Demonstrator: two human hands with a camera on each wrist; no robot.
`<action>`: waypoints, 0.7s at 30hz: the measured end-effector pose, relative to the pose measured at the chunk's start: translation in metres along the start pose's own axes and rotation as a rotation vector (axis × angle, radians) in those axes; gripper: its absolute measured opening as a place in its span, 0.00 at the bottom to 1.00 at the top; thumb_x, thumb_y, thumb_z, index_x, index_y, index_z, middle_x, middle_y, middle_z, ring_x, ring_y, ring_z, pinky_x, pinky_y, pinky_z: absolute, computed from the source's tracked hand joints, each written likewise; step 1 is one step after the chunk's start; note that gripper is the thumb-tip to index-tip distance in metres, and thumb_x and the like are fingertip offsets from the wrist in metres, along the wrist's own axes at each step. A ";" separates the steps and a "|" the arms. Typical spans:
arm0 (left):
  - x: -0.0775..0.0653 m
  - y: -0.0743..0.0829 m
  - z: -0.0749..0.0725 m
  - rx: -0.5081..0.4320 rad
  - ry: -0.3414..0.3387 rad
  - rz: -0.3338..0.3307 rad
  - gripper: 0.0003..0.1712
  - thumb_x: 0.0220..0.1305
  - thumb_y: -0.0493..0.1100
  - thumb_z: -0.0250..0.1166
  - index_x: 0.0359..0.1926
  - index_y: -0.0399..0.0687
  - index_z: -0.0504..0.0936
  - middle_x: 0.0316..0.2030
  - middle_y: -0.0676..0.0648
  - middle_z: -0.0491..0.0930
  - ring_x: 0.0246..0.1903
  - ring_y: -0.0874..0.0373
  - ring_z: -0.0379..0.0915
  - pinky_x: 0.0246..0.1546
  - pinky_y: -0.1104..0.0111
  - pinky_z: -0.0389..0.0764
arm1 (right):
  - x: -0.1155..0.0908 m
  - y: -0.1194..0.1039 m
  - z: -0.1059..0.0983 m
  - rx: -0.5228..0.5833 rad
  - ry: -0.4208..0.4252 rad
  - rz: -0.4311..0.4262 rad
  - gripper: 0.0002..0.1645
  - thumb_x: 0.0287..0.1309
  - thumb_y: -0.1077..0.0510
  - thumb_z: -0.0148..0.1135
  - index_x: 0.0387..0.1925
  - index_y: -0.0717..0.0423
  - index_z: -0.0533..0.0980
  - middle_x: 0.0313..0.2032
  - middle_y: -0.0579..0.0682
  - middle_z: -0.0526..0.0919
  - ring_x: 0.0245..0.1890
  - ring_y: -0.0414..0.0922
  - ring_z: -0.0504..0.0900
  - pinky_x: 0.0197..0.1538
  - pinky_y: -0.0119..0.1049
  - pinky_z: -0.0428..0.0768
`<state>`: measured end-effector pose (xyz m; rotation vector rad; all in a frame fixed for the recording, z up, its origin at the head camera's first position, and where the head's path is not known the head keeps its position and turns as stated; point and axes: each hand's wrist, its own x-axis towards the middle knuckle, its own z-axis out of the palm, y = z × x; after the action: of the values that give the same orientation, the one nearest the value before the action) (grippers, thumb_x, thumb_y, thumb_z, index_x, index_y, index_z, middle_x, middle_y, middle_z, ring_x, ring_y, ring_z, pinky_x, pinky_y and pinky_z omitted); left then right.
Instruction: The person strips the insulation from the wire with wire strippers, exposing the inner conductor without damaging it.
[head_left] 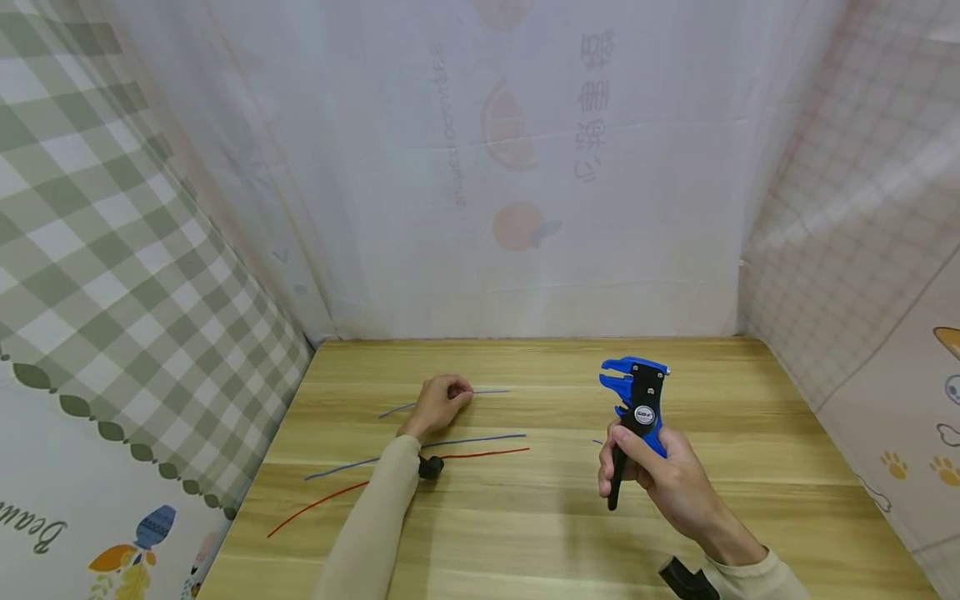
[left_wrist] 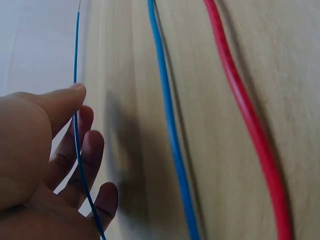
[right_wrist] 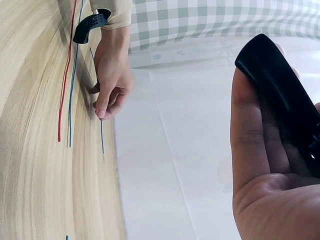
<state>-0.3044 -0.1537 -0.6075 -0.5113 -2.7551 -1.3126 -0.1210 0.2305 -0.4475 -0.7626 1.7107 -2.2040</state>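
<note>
My left hand (head_left: 437,407) pinches a thin blue wire (head_left: 491,391) between thumb and forefinger, above the far left part of the table. In the left wrist view this wire (left_wrist: 76,50) runs up past the thumb and ends in a bare, silvery tip; its lower part crosses in front of the other fingers. At the right, my right hand (head_left: 675,479) grips a blue and black wire stripper (head_left: 645,392) by its handles, held upright with its head pointing away from me. The right wrist view shows just a black handle (right_wrist: 282,90) of it.
Nearer me, a longer blue wire (head_left: 480,438) and a thicker red wire (head_left: 487,454) lie on the wooden table (head_left: 510,533), partly hidden under my left forearm. A short blue piece (head_left: 597,442) shows beside my right hand. Hanging cloths (head_left: 525,292) border the table's back and sides.
</note>
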 end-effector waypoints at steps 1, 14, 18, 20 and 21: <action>0.002 -0.006 0.004 0.011 0.014 -0.013 0.04 0.79 0.43 0.73 0.42 0.53 0.92 0.39 0.53 0.91 0.38 0.63 0.82 0.43 0.68 0.83 | 0.000 0.000 0.000 -0.002 0.005 0.006 0.16 0.92 0.66 0.35 0.51 0.68 0.71 0.37 0.47 0.87 0.34 0.46 0.93 0.45 0.46 0.94; -0.010 0.046 -0.004 0.106 0.067 -0.182 0.04 0.77 0.41 0.75 0.42 0.50 0.95 0.48 0.45 0.90 0.49 0.48 0.83 0.59 0.51 0.72 | -0.001 0.001 -0.002 -0.035 0.048 0.063 0.16 0.93 0.63 0.37 0.51 0.66 0.71 0.37 0.45 0.88 0.35 0.42 0.94 0.45 0.47 0.95; -0.010 0.046 -0.003 0.118 0.077 -0.180 0.03 0.76 0.42 0.76 0.42 0.50 0.95 0.47 0.45 0.90 0.49 0.48 0.84 0.57 0.51 0.71 | -0.001 0.001 -0.002 -0.033 0.049 0.069 0.15 0.93 0.63 0.37 0.52 0.68 0.70 0.37 0.45 0.88 0.35 0.42 0.94 0.45 0.47 0.95; -0.010 0.046 -0.002 0.120 0.081 -0.177 0.03 0.76 0.42 0.76 0.43 0.50 0.96 0.47 0.45 0.90 0.49 0.47 0.84 0.56 0.51 0.71 | -0.001 0.002 -0.002 -0.032 0.052 0.072 0.14 0.93 0.63 0.37 0.52 0.68 0.70 0.37 0.45 0.88 0.35 0.42 0.94 0.45 0.47 0.95; -0.009 0.045 -0.002 0.122 0.083 -0.175 0.03 0.76 0.41 0.76 0.43 0.50 0.96 0.47 0.45 0.90 0.49 0.47 0.84 0.56 0.50 0.71 | -0.002 0.002 -0.002 -0.032 0.053 0.075 0.14 0.93 0.63 0.37 0.52 0.67 0.70 0.37 0.44 0.88 0.35 0.42 0.94 0.45 0.47 0.95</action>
<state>-0.2815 -0.1310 -0.5743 -0.2074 -2.8412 -1.1569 -0.1213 0.2328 -0.4498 -0.6420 1.7734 -2.1703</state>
